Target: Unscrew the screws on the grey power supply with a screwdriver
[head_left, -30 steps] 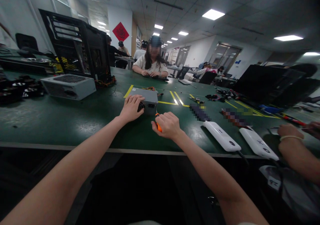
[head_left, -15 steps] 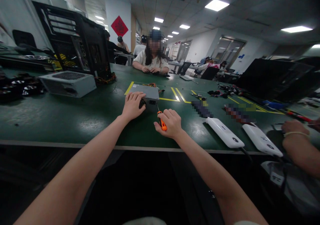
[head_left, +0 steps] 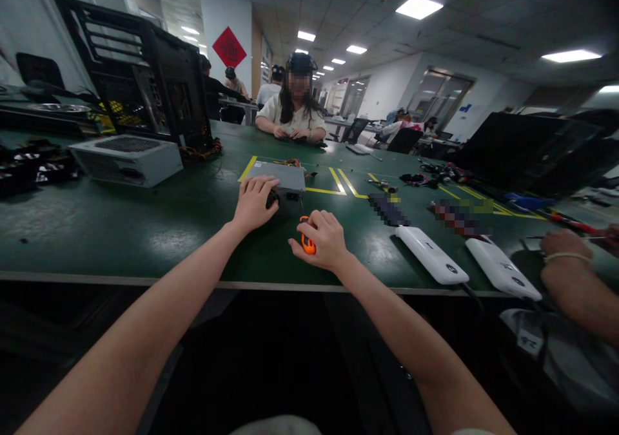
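A flat grey computer power supply [head_left: 285,176] lies on the green table, its socket side facing me and coloured wires behind it. My left hand [head_left: 256,202] grips its near left corner, fingers over the top and thumb down at the front side. In my right hand [head_left: 325,240] is a screwdriver [head_left: 308,244] with an orange and black handle. Its thin shaft points away from me, at the right end of the power supply's near side. Whether the tip touches a screw is too small to make out.
To the left stand a larger grey power supply [head_left: 128,159] and a black computer case [head_left: 140,77]. On the right lie two white power banks [head_left: 430,254] beside pixelated phones, and cables [head_left: 432,174]. A co-worker's hand [head_left: 565,248] is at far right; another person [head_left: 293,113] sits opposite.
The screwdriver's handle has turned within my right hand, which has shifted slightly left, and its fingers have changed position. My left hand stays on the power supply. The whole view has drifted a little.
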Demonstrator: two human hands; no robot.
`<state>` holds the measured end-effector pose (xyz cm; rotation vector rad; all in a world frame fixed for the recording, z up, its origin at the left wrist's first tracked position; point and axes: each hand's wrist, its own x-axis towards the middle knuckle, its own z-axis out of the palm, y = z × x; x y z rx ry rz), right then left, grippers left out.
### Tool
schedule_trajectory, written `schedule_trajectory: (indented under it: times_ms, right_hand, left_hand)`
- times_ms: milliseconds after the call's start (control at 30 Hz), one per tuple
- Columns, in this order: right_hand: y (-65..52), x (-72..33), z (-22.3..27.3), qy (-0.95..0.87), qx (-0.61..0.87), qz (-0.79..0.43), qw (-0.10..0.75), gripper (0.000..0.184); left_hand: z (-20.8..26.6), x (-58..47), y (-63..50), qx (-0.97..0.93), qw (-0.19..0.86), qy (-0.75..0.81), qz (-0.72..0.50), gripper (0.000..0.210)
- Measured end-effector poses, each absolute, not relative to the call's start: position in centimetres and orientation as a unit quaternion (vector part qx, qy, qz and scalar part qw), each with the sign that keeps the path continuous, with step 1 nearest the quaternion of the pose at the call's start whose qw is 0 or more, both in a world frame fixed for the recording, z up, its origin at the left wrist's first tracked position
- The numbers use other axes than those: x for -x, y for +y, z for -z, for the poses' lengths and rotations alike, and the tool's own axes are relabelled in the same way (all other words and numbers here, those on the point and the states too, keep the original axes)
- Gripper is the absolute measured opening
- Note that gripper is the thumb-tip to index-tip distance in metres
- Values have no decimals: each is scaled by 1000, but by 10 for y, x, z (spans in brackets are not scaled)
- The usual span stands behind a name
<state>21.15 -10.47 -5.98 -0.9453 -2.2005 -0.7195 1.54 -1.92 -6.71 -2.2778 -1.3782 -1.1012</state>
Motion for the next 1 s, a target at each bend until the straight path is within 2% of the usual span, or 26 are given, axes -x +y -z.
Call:
schedule_trajectory:
  times_ms: [200,333,467,767,1000]
  right_hand:
    - [-104,-210,65,-811,387,236,369,29]
    - [-103,-211,64,-830,351,272,338,22]
    - [-102,-211,61,-832,340,280,338,26]
    - [-98,-213,68,-758,385,168,500,24]
    - [-90,-220,67,-714,362,187,569,18]
  left_hand:
    - [67,-18,-20,780,137,-481,375,42]
    - [67,-18,-20,780,141,-480,376,42]
    - [68,-17,-19,781,147,-473,381,43]
    - [69,-17,-18,781,152,-469,383,43]
    - [68,-17,-19,781,154,-469,381,42]
